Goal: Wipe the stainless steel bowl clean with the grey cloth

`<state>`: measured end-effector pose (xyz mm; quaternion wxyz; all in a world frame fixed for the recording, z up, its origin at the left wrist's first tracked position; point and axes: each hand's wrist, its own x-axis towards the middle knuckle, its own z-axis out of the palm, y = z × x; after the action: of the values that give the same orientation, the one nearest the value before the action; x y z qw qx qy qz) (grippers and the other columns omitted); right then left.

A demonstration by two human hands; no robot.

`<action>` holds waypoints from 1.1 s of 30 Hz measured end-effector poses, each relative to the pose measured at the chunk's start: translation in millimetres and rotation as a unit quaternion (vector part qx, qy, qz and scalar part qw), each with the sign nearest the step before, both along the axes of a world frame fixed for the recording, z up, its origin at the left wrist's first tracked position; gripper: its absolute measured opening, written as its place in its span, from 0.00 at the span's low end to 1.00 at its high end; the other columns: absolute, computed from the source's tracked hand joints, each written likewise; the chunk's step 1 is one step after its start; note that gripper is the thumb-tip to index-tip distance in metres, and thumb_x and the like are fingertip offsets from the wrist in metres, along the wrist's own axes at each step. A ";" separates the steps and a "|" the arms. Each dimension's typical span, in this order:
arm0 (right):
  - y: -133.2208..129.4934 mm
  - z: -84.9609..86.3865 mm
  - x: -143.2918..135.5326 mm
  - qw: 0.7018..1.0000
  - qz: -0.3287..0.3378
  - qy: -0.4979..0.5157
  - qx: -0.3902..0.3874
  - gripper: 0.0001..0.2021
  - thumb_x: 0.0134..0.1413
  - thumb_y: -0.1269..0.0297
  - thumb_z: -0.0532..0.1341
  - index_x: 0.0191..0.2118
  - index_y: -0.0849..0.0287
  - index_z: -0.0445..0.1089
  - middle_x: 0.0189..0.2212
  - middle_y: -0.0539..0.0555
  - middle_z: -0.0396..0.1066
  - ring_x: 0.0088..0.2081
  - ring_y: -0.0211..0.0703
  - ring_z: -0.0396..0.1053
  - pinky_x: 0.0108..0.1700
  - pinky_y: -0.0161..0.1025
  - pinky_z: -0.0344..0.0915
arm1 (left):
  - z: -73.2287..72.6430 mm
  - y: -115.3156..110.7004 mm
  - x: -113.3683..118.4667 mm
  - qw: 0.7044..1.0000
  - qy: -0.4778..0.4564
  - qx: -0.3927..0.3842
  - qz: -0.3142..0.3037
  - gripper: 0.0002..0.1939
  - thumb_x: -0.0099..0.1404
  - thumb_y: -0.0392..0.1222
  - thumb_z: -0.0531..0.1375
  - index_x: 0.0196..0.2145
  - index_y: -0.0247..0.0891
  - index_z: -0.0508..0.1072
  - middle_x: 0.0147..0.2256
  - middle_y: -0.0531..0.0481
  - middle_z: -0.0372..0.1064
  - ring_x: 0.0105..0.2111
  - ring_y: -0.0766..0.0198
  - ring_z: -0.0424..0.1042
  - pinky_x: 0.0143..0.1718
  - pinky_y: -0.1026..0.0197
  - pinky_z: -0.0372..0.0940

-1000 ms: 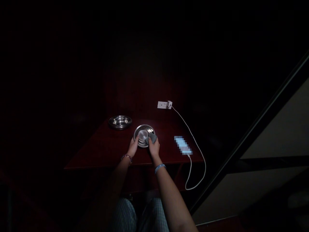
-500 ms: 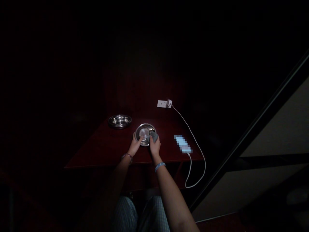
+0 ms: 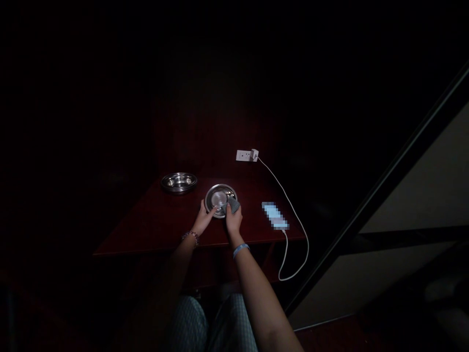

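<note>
Between my hands is a shiny round steel bowl (image 3: 216, 198), tilted so its inside faces me. My left hand (image 3: 203, 217) grips its lower left rim, thumb over the edge. A grey cloth (image 3: 233, 205) is pinched in my right hand (image 3: 233, 218) and lies against the bowl's inner right side. My right fingers behind the cloth and bowl are hidden. Farther back on the left, several stacked steel bowls (image 3: 179, 189) rest on the dark red table (image 3: 146, 222).
A blurred-out phone (image 3: 274, 215) lies on the table's right side. Its white cable (image 3: 293, 200) loops past the table edge up to a charger (image 3: 254, 155) in the wall socket (image 3: 242, 155). A dark slanted frame (image 3: 381, 181) stands at the right.
The view has shifted slightly, so the surroundings sit a little further left. Both hands keep their hold on the bowl and cloth, with hardly any visible movement.
</note>
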<state>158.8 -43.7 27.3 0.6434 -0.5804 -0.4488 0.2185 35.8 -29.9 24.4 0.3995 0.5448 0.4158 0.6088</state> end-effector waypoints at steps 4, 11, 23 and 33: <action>-1.3 1.1 -0.4 1.000 0.011 0.005 -0.004 0.12 0.57 0.60 0.60 0.45 0.59 0.68 0.43 0.59 0.77 0.44 0.48 0.76 0.46 0.40 0.70 | -0.5 -1.7 0.4 1.000 0.012 -0.011 0.006 0.31 0.54 0.46 0.65 0.53 0.36 0.59 0.50 0.38 0.69 0.56 0.52 0.67 0.61 0.49 0.56; -2.3 2.9 -1.0 1.000 0.012 0.000 -0.015 0.11 0.57 0.60 0.60 0.44 0.59 0.68 0.42 0.60 0.77 0.43 0.49 0.76 0.44 0.40 0.70 | -0.8 -2.3 -0.5 1.000 0.010 -0.003 0.009 0.29 0.55 0.42 0.63 0.52 0.37 0.58 0.49 0.38 0.70 0.55 0.52 0.68 0.60 0.50 0.57; 3.7 -4.5 1.5 1.000 0.021 0.006 -0.001 0.13 0.55 0.59 0.61 0.44 0.60 0.69 0.41 0.60 0.78 0.42 0.51 0.76 0.43 0.41 0.69 | -11.3 8.1 -1.2 0.999 -0.023 0.014 0.028 0.26 0.59 0.41 0.60 0.55 0.36 0.61 0.52 0.41 0.68 0.55 0.56 0.67 0.61 0.51 0.56; 0.6 0.6 -0.2 0.999 0.026 0.004 -0.020 0.11 0.54 0.60 0.63 0.42 0.58 0.70 0.38 0.58 0.78 0.41 0.49 0.76 0.42 0.39 0.69 | -9.6 10.9 -1.9 0.996 -0.066 0.032 0.048 0.20 0.65 0.45 0.56 0.54 0.37 0.67 0.54 0.43 0.70 0.57 0.57 0.66 0.61 0.53 0.56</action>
<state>158.6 -43.1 27.8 0.6277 -0.5800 -0.4568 0.2467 34.0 -18.9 14.8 0.3791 0.4948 0.3947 0.6750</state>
